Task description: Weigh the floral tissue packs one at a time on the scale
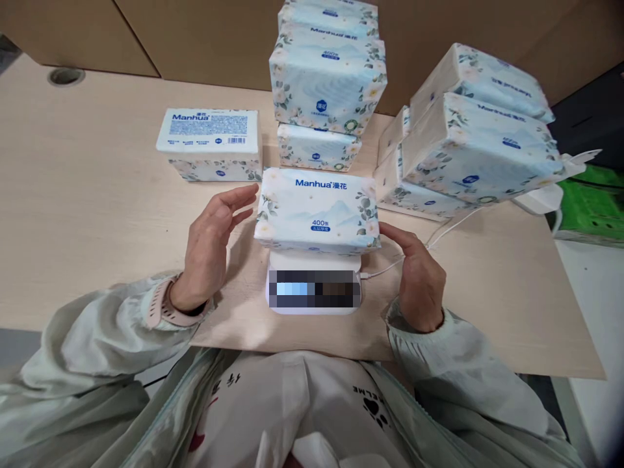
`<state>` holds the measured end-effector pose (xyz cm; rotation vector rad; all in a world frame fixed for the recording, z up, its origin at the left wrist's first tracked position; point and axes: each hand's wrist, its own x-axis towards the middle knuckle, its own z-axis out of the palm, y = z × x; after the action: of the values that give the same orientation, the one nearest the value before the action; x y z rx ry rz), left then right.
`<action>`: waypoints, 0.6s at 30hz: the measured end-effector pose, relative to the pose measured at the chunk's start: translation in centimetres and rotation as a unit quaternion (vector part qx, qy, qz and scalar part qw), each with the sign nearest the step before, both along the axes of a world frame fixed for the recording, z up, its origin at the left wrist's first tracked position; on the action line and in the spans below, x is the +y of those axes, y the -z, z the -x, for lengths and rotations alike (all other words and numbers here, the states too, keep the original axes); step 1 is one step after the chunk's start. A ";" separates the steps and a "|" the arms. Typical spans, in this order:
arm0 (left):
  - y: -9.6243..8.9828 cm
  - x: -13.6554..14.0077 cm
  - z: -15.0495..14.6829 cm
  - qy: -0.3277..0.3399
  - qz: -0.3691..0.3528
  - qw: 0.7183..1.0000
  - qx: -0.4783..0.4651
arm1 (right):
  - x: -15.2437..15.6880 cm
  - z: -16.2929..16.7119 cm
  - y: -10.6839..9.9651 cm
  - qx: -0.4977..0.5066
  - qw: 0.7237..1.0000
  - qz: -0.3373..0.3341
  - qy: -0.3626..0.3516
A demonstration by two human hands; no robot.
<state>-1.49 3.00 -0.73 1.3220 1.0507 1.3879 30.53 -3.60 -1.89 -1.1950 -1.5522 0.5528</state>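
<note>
A white and pale-blue Manhua tissue pack (319, 211), printed with flowers, rests on a small white scale (314, 262). The scale's display is blurred out, and the pack covers most of its top. To the left of the pack is my left hand (209, 237), its fingers stretched forward and slightly apart, with a small gap to the pack. My right hand (419, 276) is at the other side, its extended fingers close to the pack's right edge. Whether those fingertips touch it I cannot tell. Neither hand grips anything.
Behind stands a tall stack of tissue packs (326, 84), with one single pack (209, 144) to its left. Another stack (480, 146) leans at the right. A white cable (390, 266) runs from the scale past my right hand. A green crate (592, 201) is beyond the table's right side.
</note>
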 end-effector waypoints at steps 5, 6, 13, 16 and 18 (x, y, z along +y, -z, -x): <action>0.2 0.0 0.0 0.009 -0.007 1.000 0.005 | -0.2 0.1 -0.1 0.015 1.000 0.009 -0.012; 0.2 0.0 -0.1 0.009 -0.007 1.000 0.005 | -0.3 0.1 -0.2 0.014 1.000 0.014 -0.012; -0.2 -0.5 -0.1 0.050 0.020 0.998 0.015 | -0.2 0.0 -0.2 -0.005 0.998 0.031 -0.057; 0.0 -0.7 -0.1 0.105 0.010 0.994 0.036 | -0.1 -0.1 0.2 -0.035 0.993 0.014 -0.113; 0.0 -1.0 -0.2 0.133 -0.012 0.989 0.056 | -0.2 -0.1 0.6 -0.056 0.990 -0.001 -0.130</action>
<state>-1.25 1.97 -0.72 1.5123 0.8960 1.1403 30.59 -3.79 -2.52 -1.0435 -1.8179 0.6625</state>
